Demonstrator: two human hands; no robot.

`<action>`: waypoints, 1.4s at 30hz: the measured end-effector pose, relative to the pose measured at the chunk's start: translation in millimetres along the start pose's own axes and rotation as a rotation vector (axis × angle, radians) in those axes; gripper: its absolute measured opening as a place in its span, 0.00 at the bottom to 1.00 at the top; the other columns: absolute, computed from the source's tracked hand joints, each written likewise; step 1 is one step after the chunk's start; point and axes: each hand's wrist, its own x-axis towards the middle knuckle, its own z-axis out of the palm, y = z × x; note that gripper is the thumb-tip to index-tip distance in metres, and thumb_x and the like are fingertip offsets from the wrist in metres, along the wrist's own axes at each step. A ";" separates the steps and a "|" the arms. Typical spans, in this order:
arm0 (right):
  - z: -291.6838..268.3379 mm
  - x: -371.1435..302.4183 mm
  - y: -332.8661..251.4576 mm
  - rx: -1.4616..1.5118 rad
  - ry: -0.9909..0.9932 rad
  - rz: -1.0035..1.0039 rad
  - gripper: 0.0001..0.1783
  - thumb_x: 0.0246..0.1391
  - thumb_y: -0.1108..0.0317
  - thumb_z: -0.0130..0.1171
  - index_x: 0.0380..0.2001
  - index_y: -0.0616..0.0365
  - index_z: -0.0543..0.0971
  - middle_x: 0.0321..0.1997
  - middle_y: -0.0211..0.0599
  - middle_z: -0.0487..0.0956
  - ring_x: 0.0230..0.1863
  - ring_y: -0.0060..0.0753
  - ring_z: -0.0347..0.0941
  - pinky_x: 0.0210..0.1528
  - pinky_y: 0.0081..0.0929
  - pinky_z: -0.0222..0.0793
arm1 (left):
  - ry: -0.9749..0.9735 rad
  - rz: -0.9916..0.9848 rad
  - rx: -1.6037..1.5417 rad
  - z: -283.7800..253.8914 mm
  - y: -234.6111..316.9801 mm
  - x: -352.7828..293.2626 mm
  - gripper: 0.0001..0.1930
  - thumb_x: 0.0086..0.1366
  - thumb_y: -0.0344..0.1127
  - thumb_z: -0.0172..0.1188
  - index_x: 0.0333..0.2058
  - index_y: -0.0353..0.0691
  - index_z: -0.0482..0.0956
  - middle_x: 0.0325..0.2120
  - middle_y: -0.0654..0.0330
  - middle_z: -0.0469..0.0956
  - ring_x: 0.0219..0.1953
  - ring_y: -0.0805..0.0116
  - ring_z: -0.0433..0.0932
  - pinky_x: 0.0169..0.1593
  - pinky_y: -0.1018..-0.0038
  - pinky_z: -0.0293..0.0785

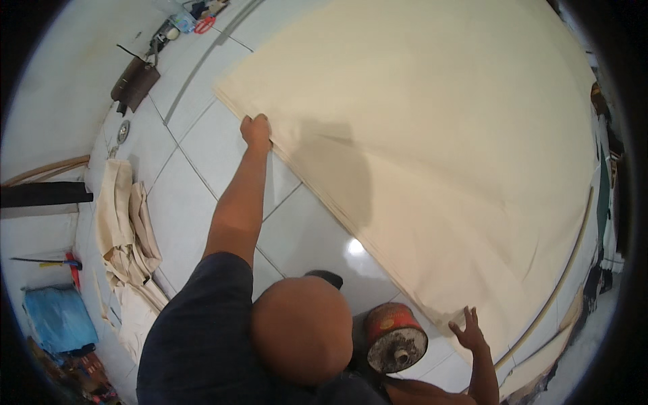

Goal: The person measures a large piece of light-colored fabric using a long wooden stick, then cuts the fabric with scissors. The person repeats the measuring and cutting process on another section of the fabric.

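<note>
A large cream fabric sheet [432, 148] lies spread over the tiled floor, with several layers showing along its near-left edge. My left hand [256, 130] is closed on that edge, close to the sheet's left corner. At the opposite end of the same edge, my right hand [469, 331] has its fingers apart over the cloth and holds nothing; whether it touches the fabric I cannot tell. A few low creases run across the sheet toward the right hand.
Beside my bent knee [302, 331] stands a worn red can [395, 320]. Left, on the white tiles [179, 209], lie crumpled cream cloth [118, 223], a brown object [136, 84] and a long metal strip [199, 64]. Red-handled scissors [204, 25] lie farther off. A thin pole [563, 290] borders the right side.
</note>
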 end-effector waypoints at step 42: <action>-4.6 9.1 -10.1 -0.015 -0.065 0.034 0.65 0.48 0.33 0.65 0.70 0.71 0.47 0.75 0.69 0.37 0.75 0.66 0.44 0.71 0.48 0.54 | 0.110 0.157 0.650 -26.8 31.9 113.9 0.17 0.57 0.44 0.68 0.29 0.31 0.84 0.29 0.49 0.83 0.32 0.54 0.82 0.39 0.60 0.76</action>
